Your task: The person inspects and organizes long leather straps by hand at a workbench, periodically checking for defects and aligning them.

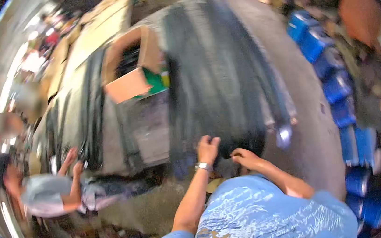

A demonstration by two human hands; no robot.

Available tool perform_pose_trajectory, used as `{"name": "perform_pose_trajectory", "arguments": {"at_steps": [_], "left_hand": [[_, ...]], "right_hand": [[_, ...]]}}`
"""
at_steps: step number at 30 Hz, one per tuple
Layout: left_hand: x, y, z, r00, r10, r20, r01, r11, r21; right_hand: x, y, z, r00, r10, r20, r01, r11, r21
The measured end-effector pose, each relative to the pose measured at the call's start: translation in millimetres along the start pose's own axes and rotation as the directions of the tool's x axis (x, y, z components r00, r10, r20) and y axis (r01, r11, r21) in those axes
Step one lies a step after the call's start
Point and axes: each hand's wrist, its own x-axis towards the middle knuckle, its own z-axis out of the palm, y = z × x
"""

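Observation:
Long dark strips (213,74) lie side by side over the table and reach its near edge. My left hand (208,149), with a metal watch on the wrist, is at the near ends of the strips, its fingers bent together. To its right, my right hand (245,158) has its fingers curled at the same edge, against the dark material. Blur hides what, if anything, each hand pinches. An open cardboard box (126,86) with dark items inside stands on the table beyond my hands, to the left.
A co-worker (48,194) in a grey shirt stands at the left, both hands near other dark strips (90,107). Blue bins (337,86) line the right side beyond a strip of floor (309,105). An orange-brown panel (359,10) is at the upper right.

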Motion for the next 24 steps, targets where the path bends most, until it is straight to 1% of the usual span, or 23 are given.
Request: {"name": "perform_pose_trajectory", "arguments": {"at_steps": [1,2,3,4,5,7,8,9,10,11,13,14,15,16,17,18,19,20,21,22,23,24], "left_hand": [[-9.1,17.4,-9.3,0.995,-0.027,0.094,0.038,0.992,-0.118],[-13.7,12.4,-2.5,0.994,0.003,0.111,0.022,0.973,-0.229],[-23.2,26.7,-7.4,0.984,0.038,0.176,0.011,0.964,-0.265],[-29.1,31.8,-5.1,0.951,-0.016,0.308,0.119,0.941,-0.316],[-30.1,11.7,15.0,0.93,0.074,0.359,0.083,0.912,-0.403],[-55.8,46.1,-0.4,0.91,0.196,0.366,-0.02,0.901,-0.434],[-64.1,50.0,-0.7,0.908,0.232,0.35,-0.099,0.928,-0.359],[-73.1,55.1,-1.1,0.904,0.27,0.332,-0.179,0.943,-0.28],[-78.8,65.4,-13.0,0.886,0.19,0.424,-0.122,0.976,-0.183],[-81.1,59.8,-18.5,0.9,0.195,0.389,-0.159,0.98,-0.122],[-83.2,39.9,-23.2,0.919,0.215,0.33,-0.23,0.973,0.005],[-84.5,24.9,-34.3,0.919,0.224,0.324,-0.231,0.973,-0.017],[-87.4,14.5,-47.5,0.936,0.103,0.337,-0.148,0.983,0.111],[-91.1,-7.4,-57.5,0.945,0.074,0.318,-0.15,0.963,0.224],[-96.7,-36.7,-68.4,0.955,0.055,0.293,-0.12,0.97,0.211],[-108.3,-55.9,-82.6,0.96,-0.033,0.279,-0.056,0.95,0.307],[-120.0,-66.8,-100.5,0.943,-0.164,0.29,0.023,0.9,0.435],[-133.9,-80.5,-112.0,0.94,-0.251,0.229,0.112,0.866,0.488],[-148.6,-129.9,-111.3,0.935,-0.297,0.196,0.161,0.844,0.512],[-161.2,-152.8,-120.7,0.87,-0.439,0.226,0.246,0.782,0.572],[-177.3,-179.6,-128.3,0.834,-0.506,0.219,0.301,0.751,0.587],[-194.4,-205.5,-130.2,0.792,-0.573,0.211,0.356,0.715,0.602]], "right_hand": [[3.0,-4.5,-1.6,0.998,0.055,-0.021,-0.053,0.995,0.089],[6.9,-4.9,-1.4,0.999,-0.003,-0.054,0.01,0.99,0.14],[7.8,-19.0,-5.8,0.999,0.046,-0.022,-0.041,0.978,0.206],[5.0,-35.1,-7.8,0.996,0.038,-0.086,-0.017,0.971,0.237],[3.1,-51.8,-7.9,0.988,0.033,-0.148,0.009,0.962,0.272],[24.3,-46.8,-22.2,0.985,-0.043,-0.165,0.07,0.984,0.163],[38.2,-39.1,-30.5,0.996,-0.067,-0.053,0.082,0.918,0.389],[25.1,-77.6,-34.4,0.998,-0.015,-0.059,0.043,0.865,0.499],[27.9,-93.7,-41.5,0.998,-0.049,-0.036,0.061,0.843,0.535],[33.0,-107.3,-46.1,0.997,-0.081,-0.014,0.074,0.818,0.571],[48.6,-130.9,-55.0,0.977,-0.177,-0.122,0.214,0.769,0.603],[56.4,-141.6,-61.5,0.969,-0.203,-0.142,0.246,0.739,0.626],[61.9,-152.1,-68.9,0.96,-0.228,-0.163,0.278,0.708,0.649],[65.1,-161.5,-75.0,0.949,-0.257,-0.182,0.311,0.682,0.661],[68.8,-171.3,-80.2,0.938,-0.284,-0.2,0.342,0.654,0.674],[73.1,-180.0,-84.6,0.925,-0.312,-0.217,0.371,0.624,0.688],[78.6,-186.4,-90.2,0.915,-0.332,-0.23,0.393,0.602,0.695],[84.9,-192.6,-94.6,0.908,-0.329,-0.259,0.412,0.591,0.694],[90.0,-197.8,-98.7,0.901,-0.325,-0.288,0.43,0.58,0.692],[93.4,-203.5,-104.6,0.917,-0.267,-0.298,0.399,0.573,0.716],[101.2,-205.8,-111.7,0.899,-0.31,-0.308,0.436,0.584,0.685],[107.1,-208.3,-121.8,0.89,-0.314,-0.332,0.456,0.597,0.66]]}}
